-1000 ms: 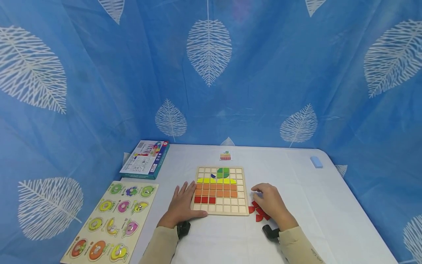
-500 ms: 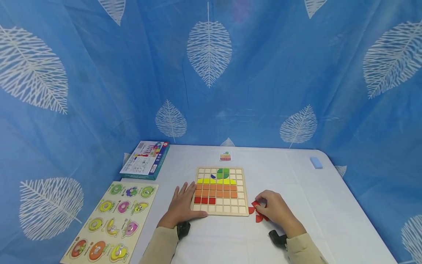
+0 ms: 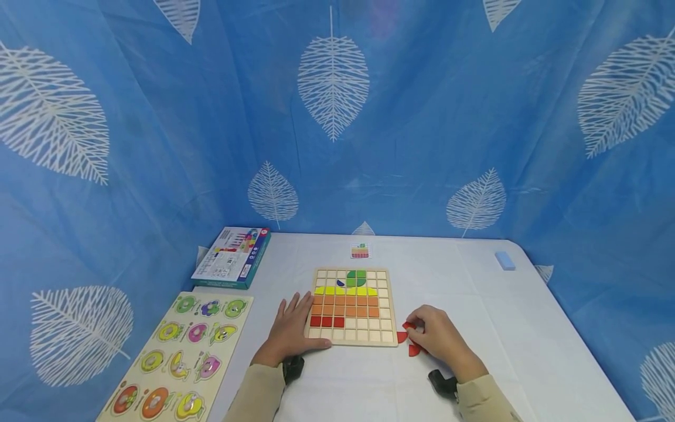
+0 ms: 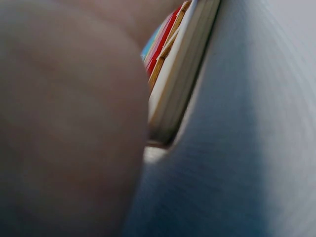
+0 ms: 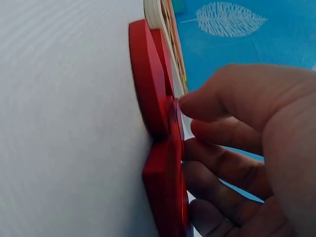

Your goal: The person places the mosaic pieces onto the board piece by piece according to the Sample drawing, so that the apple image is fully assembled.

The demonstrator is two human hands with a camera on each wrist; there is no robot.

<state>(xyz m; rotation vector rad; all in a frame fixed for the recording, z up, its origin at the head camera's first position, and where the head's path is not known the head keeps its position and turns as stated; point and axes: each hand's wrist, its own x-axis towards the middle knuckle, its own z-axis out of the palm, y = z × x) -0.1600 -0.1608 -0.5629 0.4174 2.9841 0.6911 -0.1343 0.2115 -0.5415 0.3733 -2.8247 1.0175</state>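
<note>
A wooden grid board (image 3: 389, 336) lies flat, with green, blue, yellow, orange and dark red pieces set in its cells. My left hand (image 3: 287, 330) rests spread against its left side, the thumb along the front edge. In the left wrist view, blurred skin hides much of the board's edge (image 4: 170, 108). Right of the board, my right hand (image 3: 436, 334) is over a small pile of red quarter-circle pieces (image 3: 413, 350). Its thumb and fingers are curled and pinch a red piece (image 3: 408, 325) at the pile's top. In the right wrist view, the fingertips sit against the red pieces (image 5: 148, 79).
A small pattern card (image 3: 361, 251) lies behind the board. To the left are a fruit puzzle board (image 3: 203, 334) and a flat box (image 3: 232, 256). A light blue block (image 3: 504, 261) is at the back right. Blue curtains (image 3: 369, 176) surround the white table (image 3: 369, 381).
My right hand has come down and slightly right onto the red pile, its fingers closing on a piece there; it has barely moved in the last half second. The left hand stays put.
</note>
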